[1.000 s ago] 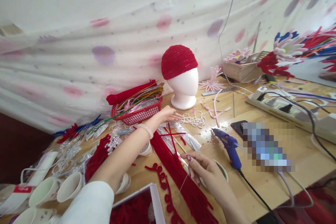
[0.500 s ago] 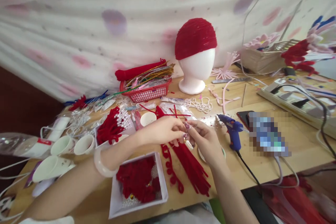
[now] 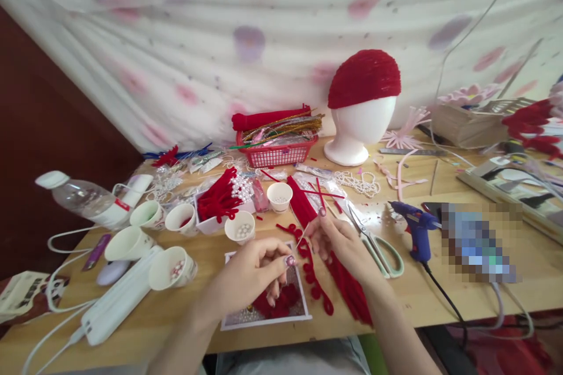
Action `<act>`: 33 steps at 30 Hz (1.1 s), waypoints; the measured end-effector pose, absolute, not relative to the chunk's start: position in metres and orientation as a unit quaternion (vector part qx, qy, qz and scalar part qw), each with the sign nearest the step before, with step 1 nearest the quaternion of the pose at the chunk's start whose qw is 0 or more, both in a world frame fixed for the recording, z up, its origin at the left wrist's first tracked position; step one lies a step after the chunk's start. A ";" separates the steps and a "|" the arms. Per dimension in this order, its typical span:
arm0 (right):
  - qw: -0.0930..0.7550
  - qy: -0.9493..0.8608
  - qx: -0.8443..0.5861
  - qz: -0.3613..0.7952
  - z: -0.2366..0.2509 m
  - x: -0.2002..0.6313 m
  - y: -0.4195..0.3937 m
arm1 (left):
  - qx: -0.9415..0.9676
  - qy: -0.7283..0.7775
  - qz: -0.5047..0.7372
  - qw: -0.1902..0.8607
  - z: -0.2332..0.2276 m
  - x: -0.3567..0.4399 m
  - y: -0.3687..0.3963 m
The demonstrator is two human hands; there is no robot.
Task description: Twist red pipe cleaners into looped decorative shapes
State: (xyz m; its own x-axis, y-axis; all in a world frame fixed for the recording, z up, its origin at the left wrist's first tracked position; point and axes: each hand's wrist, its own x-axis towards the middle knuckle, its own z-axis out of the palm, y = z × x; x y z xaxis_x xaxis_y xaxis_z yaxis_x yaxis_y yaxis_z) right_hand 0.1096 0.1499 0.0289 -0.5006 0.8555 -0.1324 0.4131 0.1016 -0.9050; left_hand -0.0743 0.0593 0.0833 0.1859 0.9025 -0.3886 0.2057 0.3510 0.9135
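We find both bare hands raised over the near edge of the light wooden worktable point(image 3: 440, 299). The left hand point(image 3: 250, 272) is curled, thumb and forefinger pinched together on something too small for us to identify. The right hand point(image 3: 341, 243) pinches the lower end of a thin pale wire point(image 3: 303, 238), which slants between the two hands; whether the left fingertips also touch the wire we cannot tell.

Directly below the left hand lies a shallow white cardboard box lid point(image 3: 303, 319) containing red fuzzy pieces and small beads. Beneath the right hand we note a bundle of straight red chenille stems point(image 3: 352, 293) and, just beside it, a red chenille strip bent into a row of loops point(image 3: 314, 281). Scissors with pale green handles point(image 3: 382, 252) lie just right of the right hand, and a blue hot-glue gun point(image 3: 416, 228) stands beyond them.

Several white paper cups point(image 3: 240, 225), some holding pearl beads, stand left of the hands. Farther back we record a red plastic mesh basket point(image 3: 277, 155) of mixed stems and a white foam mannequin head point(image 3: 358, 132) wearing a red woven cap point(image 3: 364, 77). A clear plastic water bottle point(image 3: 81, 196) lies at the left edge.
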 end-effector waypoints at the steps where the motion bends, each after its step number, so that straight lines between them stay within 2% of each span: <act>1: 0.197 -0.738 -0.486 0.425 0.026 0.107 0.155 | 0.472 0.574 0.312 0.593 0.083 -0.079 0.053; 3: 0.149 -0.775 -0.530 0.312 0.019 0.100 0.166 | 0.453 0.587 0.338 0.580 0.084 -0.087 0.042; 8: 0.057 -0.783 -0.566 0.253 0.006 0.075 0.185 | 0.421 0.598 0.394 0.556 0.085 -0.102 0.017; 12: 0.025 -0.773 -0.576 0.265 0.007 0.067 0.190 | 0.380 0.595 0.439 0.555 0.075 -0.106 0.005; 16: 0.020 -0.751 -0.564 0.343 0.016 0.075 0.191 | 0.355 0.594 0.464 0.553 0.067 -0.110 0.003; 22: 0.067 -0.682 -0.540 0.488 0.028 0.107 0.184 | 0.361 0.572 0.474 0.564 0.064 -0.115 0.015; 28: 0.192 -0.568 -0.509 0.617 0.022 0.131 0.174 | 0.381 0.554 0.447 0.590 0.059 -0.109 0.026; 33: 0.261 -0.536 -0.467 0.653 0.019 0.130 0.164 | 0.400 0.535 0.431 0.607 0.065 -0.090 0.040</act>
